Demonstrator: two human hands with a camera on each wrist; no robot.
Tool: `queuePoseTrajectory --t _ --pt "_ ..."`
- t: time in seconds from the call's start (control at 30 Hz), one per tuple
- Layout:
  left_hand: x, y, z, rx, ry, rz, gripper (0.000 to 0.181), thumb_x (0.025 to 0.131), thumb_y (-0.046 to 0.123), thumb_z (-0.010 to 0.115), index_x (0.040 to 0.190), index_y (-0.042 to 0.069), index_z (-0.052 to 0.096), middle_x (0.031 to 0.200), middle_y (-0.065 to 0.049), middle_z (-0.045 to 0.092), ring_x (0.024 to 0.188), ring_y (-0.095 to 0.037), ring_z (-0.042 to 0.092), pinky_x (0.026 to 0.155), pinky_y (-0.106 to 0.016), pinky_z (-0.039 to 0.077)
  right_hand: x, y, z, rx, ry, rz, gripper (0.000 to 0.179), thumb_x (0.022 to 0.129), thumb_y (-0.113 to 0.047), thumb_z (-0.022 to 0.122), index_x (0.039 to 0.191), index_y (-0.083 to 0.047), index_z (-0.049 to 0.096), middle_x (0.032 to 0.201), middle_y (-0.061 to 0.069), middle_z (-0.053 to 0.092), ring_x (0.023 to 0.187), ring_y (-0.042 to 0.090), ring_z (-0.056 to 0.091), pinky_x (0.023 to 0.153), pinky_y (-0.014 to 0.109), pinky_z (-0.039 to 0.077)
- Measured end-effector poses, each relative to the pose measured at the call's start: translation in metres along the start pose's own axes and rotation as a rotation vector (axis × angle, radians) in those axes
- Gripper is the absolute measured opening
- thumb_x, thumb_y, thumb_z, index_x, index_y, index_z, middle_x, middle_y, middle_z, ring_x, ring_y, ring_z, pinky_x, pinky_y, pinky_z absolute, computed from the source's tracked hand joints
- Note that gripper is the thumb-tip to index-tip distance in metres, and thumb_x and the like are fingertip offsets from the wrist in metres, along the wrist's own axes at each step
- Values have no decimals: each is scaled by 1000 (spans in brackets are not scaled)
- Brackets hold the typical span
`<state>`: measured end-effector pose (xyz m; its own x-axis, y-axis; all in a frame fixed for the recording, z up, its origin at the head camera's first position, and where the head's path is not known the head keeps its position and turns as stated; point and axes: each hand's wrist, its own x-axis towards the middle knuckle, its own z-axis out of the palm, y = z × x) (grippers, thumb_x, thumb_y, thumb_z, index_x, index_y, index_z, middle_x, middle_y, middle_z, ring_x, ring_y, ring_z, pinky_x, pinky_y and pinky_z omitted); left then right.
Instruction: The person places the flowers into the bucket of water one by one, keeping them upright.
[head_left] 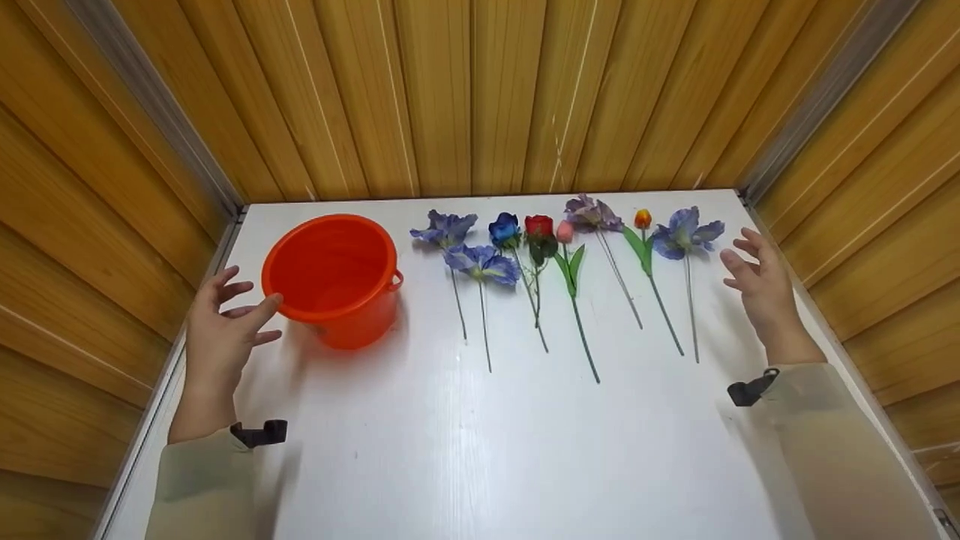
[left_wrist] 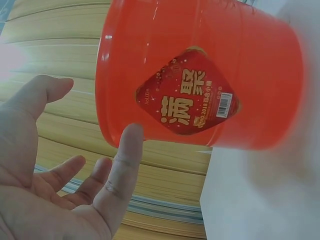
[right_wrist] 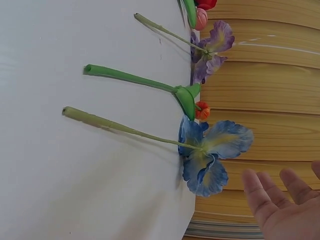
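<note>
Beside the orange-red plastic bucket (head_left: 352, 322) on the left of the table, my left hand (head_left: 225, 322) hovers with spread, relaxed fingers and holds nothing. The left wrist view shows a red diamond label (left_wrist: 190, 92) on the bucket's side. My right hand (head_left: 765, 289) is raised at the far right, fingers loosely bent around nothing. Nearest to it lies a blue iris (head_left: 686, 232), also large in the right wrist view. Leftward along the row come an orange tulip (head_left: 643, 219), a purple iris (head_left: 592, 214), a pink tulip (head_left: 565, 231), a red rose (head_left: 538, 226) and a blue rose (head_left: 505, 229).
Two more blue-violet irises, one behind (head_left: 444, 227) and one in front (head_left: 482, 264), lie between the bucket and the roses. All stems point toward the front of the white table (head_left: 465, 457). Wood-patterned walls (head_left: 480, 97) enclose its back and sides.
</note>
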<state>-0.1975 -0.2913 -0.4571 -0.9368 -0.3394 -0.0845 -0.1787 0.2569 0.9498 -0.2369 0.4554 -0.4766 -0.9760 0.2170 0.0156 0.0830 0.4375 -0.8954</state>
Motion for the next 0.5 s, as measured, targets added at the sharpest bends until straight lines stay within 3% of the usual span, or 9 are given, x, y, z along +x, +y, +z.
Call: queuePoseTrajectory --t 0.23,0.5 --pt "-7 1 -4 -42 67 -62 89 99 32 90 173 35 41 153 8 57 114 -12 65 85 -20 69 4 4 9 32 11 6 80 117 -53 56 182 -22 21 183 22 30 145 12 50 97 1 54" --pt "-5 -2 10 -104 43 -71 89 99 28 90 173 32 42 152 4 57 113 -13 66 83 -24 70 2 11 4 37 24 63 78 117 -53 55 182 -26 21 184 20 29 150 20 49 101 4 56"
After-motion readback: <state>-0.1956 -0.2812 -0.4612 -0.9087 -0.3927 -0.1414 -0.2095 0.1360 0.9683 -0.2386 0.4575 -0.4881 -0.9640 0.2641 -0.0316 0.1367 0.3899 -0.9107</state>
